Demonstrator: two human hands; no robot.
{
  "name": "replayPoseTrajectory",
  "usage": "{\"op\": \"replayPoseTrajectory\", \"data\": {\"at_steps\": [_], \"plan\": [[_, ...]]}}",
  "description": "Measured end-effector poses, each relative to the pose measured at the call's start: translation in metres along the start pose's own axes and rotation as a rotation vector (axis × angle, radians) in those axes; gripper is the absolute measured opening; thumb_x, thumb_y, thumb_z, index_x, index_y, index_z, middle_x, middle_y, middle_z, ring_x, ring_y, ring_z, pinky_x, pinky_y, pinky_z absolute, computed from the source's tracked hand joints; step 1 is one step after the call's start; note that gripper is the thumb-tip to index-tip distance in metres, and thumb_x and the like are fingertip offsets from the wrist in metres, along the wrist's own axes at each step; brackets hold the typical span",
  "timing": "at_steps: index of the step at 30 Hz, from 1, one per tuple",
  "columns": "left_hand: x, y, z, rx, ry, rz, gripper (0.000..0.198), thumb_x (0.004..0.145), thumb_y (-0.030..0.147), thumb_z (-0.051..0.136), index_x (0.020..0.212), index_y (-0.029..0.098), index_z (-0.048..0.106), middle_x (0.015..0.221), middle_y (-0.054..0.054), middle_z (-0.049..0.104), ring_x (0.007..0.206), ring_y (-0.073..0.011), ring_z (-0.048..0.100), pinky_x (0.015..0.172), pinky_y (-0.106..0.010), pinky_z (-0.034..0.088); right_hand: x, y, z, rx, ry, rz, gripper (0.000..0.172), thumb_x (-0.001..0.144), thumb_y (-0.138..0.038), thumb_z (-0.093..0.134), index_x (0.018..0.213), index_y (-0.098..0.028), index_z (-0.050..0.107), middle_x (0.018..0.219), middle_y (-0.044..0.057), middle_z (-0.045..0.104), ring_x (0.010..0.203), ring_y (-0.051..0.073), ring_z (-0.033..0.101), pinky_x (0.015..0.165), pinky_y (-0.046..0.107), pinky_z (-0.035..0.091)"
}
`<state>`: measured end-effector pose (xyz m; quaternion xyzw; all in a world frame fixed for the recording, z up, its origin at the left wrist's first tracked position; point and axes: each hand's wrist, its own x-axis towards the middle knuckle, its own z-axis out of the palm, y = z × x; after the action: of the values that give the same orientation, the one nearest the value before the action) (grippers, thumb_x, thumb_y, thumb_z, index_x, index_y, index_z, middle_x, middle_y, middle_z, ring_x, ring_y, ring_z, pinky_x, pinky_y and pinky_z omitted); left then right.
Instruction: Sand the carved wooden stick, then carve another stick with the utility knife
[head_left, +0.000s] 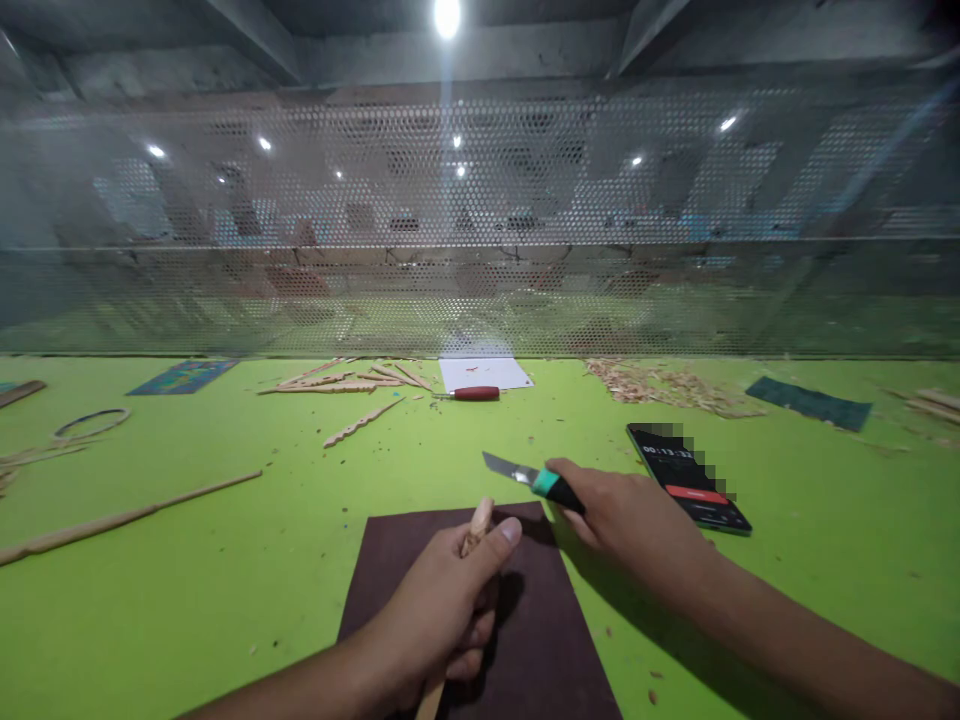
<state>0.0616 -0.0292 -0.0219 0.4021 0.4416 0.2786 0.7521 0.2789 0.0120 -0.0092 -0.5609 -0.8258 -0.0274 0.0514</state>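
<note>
My left hand [442, 605] is closed around a thin wooden stick [477, 525], whose rounded tip pokes out above my thumb. It hovers over a dark brown sheet [540, 620] lying on the green table [225, 580]. My right hand [622, 515] grips a utility knife [525, 477] with a teal and black handle. Its blade points left, just above and to the right of the stick's tip.
A phone [686, 475] with a lit screen lies right of my right hand. A red-handled tool [469, 393] rests on white paper [484, 373]. Wood strips [345, 382] and shavings [660, 385] lie along the back. A long stick [127, 517] and a ring [91, 422] are at the left. A perforated metal screen [480, 220] closes off the table's far side.
</note>
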Motion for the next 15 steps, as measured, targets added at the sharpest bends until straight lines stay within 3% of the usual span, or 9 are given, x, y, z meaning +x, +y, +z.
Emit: {"op": "replayPoseTrajectory", "data": {"at_steps": [3, 7, 11, 15], "plan": [[0.000, 0.001, 0.000, 0.001, -0.025, 0.000, 0.047, 0.085, 0.057, 0.071, 0.089, 0.028, 0.034, 0.052, 0.016, 0.033, 0.038, -0.0039, 0.016, 0.033, -0.016, 0.016, 0.005, 0.011, -0.002, -0.014, 0.020, 0.034, 0.022, 0.097, -0.021, 0.056, 0.116, -0.019, 0.066, 0.083, 0.012, 0.079, 0.068, 0.032, 0.075, 0.052, 0.030, 0.030], [0.002, 0.002, 0.000, -0.030, -0.038, 0.020, 0.038, 0.075, 0.030, 0.070, 0.092, 0.028, 0.036, 0.050, 0.016, 0.035, 0.040, -0.0046, 0.022, 0.037, -0.016, 0.024, 0.005, 0.016, 0.000, 0.003, 0.037, 0.016, 0.024, 0.096, -0.021, 0.057, 0.119, -0.019, 0.066, 0.085, 0.011, 0.079, 0.068, 0.030, 0.074, 0.053, 0.029, 0.032], [0.003, 0.002, -0.001, -0.040, -0.050, 0.045, 0.042, 0.073, 0.028, 0.071, 0.098, 0.027, 0.038, 0.052, 0.015, 0.038, 0.044, -0.0054, 0.028, 0.039, -0.016, 0.027, 0.002, 0.013, 0.002, 0.035, 0.033, -0.027, 0.025, 0.095, -0.022, 0.058, 0.118, -0.021, 0.066, 0.087, 0.010, 0.080, 0.070, 0.028, 0.074, 0.054, 0.029, 0.033], [0.000, 0.004, 0.000, -0.009, -0.060, 0.057, 0.045, 0.081, 0.036, 0.075, 0.112, 0.025, 0.043, 0.055, 0.015, 0.040, 0.042, -0.0048, 0.029, 0.037, -0.014, 0.030, 0.002, 0.008, 0.001, 0.066, -0.003, -0.079, 0.018, 0.093, -0.022, 0.059, 0.110, -0.022, 0.067, 0.087, 0.009, 0.080, 0.071, 0.027, 0.074, 0.054, 0.029, 0.031]]}}
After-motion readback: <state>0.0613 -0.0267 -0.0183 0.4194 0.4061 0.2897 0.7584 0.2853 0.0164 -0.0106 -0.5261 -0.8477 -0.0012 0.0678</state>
